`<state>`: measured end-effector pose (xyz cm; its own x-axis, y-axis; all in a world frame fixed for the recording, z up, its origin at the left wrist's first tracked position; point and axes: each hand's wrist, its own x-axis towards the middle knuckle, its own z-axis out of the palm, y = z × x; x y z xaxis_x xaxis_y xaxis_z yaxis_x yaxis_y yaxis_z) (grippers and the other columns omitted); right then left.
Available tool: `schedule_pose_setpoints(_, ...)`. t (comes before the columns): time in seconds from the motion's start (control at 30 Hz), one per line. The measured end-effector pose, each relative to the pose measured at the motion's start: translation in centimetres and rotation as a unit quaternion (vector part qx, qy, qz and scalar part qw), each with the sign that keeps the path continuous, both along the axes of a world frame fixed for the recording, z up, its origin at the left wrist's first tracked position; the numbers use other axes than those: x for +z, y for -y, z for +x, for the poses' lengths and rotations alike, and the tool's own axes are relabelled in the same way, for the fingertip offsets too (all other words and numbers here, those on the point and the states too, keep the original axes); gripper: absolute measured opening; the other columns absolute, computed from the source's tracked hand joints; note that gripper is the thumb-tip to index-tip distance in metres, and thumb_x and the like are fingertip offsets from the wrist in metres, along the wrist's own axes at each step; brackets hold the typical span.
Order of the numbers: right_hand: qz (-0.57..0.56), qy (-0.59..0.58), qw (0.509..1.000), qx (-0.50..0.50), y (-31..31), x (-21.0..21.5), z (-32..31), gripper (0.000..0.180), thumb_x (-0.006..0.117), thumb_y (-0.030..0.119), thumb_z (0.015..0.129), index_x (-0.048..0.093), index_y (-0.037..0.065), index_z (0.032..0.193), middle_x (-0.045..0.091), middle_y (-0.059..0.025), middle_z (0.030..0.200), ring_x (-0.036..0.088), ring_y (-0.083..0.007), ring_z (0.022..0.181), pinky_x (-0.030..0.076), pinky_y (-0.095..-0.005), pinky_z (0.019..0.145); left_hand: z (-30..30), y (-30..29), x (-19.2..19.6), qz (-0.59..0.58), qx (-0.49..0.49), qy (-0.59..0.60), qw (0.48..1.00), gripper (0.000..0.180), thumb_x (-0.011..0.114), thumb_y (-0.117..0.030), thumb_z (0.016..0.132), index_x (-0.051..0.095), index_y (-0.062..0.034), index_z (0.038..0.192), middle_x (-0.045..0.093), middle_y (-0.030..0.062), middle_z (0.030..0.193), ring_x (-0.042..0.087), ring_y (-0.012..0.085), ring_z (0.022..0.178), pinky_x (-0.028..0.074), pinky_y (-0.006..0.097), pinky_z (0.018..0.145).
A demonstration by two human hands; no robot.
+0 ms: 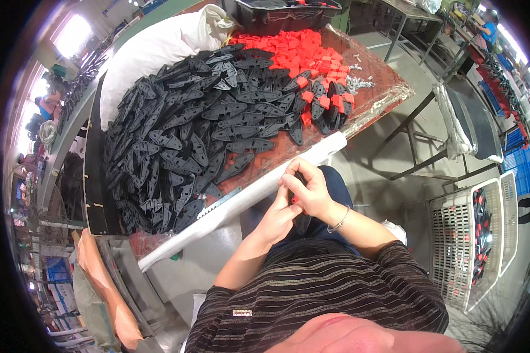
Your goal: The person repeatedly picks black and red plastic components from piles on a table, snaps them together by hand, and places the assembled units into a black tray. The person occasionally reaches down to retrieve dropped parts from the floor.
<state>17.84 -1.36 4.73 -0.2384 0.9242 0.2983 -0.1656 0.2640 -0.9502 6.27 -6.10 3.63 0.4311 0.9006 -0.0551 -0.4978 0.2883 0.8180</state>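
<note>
- Head view, surroundings: a large heap of flat black pointed plastic shells (188, 135) covers the table; a pile of small red plastic blocks (300, 53) lies behind it, with a few loose metal screws (359, 82) just beside the red pile.
- A white perforated plastic crate (471, 241) holding assembled black-and-red pieces stands well apart at the person's right.
- A white rolled edge strip (247, 200) lies between the heap and the hands.
- Held thing: a black plastic shell (301, 217) with a small red insert, over the lap, just in front of the table edge; mostly hidden by the fingers.
- Left hand (280, 220) is closed around the shell from below.
- Right hand (309, 188) pinches its upper end, fingers together.
- Surface: reddish-brown worktable (388, 88); grey concrete floor (418, 76); other workstations beyond.
</note>
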Motion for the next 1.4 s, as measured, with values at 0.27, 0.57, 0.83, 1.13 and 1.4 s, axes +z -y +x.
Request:
schedule_pose_setpoints(0.27, -0.038, -0.069, 0.996, 0.042, 0.4, -0.1, 0.8, 0.010, 0.055, 0.009, 0.087, 0.053, 0.001, 0.092, 0.058, -0.0048, 0.086, 0.055, -0.0094, 0.081, 0.046, -0.0238, 0.073, 0.9, 0.3, 0.9, -0.022, 0.045, -0.006, 0.999, 0.075, 0.046, 0.004, 0.081, 0.007, -0.0034, 0.144, 0.023, 0.0107, 0.143, 0.026, 0.0205, 0.132, 0.027, 0.033, 0.106)
schedule_pose_setpoints(0.57, -0.088, -0.014, 0.993, 0.073, 2.8, -1.2, 4.0, 0.050, 0.062, 0.013, 0.085, 0.037, 0.004, 0.127, 0.049, -0.0089, 0.116, 0.052, -0.0158, 0.102, 0.045, -0.0290, 0.083, 0.8, 0.3, 1.6, 0.011, 0.212, -0.001, 0.977, 0.047, 0.049, 0.000, 0.088, 0.032, -0.0033, 0.131, 0.046, 0.0088, 0.118, 0.048, 0.0190, 0.109, 0.038, 0.031, 0.096)
schedule_pose_setpoints(0.83, -0.150, -0.074, 0.984, 0.057, 4.3, -1.0, 5.3, 0.046, 0.062, 0.000, 0.083, 0.040, 0.003, 0.123, 0.052, -0.0021, 0.108, 0.052, -0.0090, 0.098, 0.045, -0.0242, 0.084, -0.1, -1.6, 6.8, 0.403, 0.322, -0.471, 0.716, 0.055, 0.062, -0.013, 0.080, 0.039, 0.0035, 0.127, 0.045, 0.0191, 0.117, 0.045, 0.0314, 0.108, 0.035, 0.040, 0.095)
schedule_pose_setpoints(1.13, -0.218, -0.086, 0.968, -0.095, 1.5, -3.6, 10.1, 0.039, 0.063, 0.004, 0.083, 0.043, 0.002, 0.117, 0.056, -0.0032, 0.108, 0.053, -0.0090, 0.097, 0.042, -0.0235, 0.085, -0.7, -1.6, 18.3, 0.734, 0.468, -0.285, 0.400, 0.032, 0.056, -0.010, 0.084, 0.045, -0.0189, 0.112, 0.054, 0.0115, 0.108, 0.052, 0.0252, 0.099, 0.049, 0.039, 0.076)
schedule_pose_setpoints(1.4, -0.201, -0.042, 0.962, -0.178, -6.1, -2.1, 12.5, 0.038, 0.063, 0.005, 0.085, 0.043, 0.002, 0.117, 0.056, -0.0016, 0.103, 0.053, -0.0077, 0.092, 0.044, -0.0217, 0.077, 0.1, -12.5, 15.3, 0.589, 0.453, -0.152, 0.652, 0.040, 0.060, 0.004, 0.077, 0.051, -0.0015, 0.115, 0.050, 0.0059, 0.099, 0.050, 0.0160, 0.085, 0.045, 0.032, 0.067)
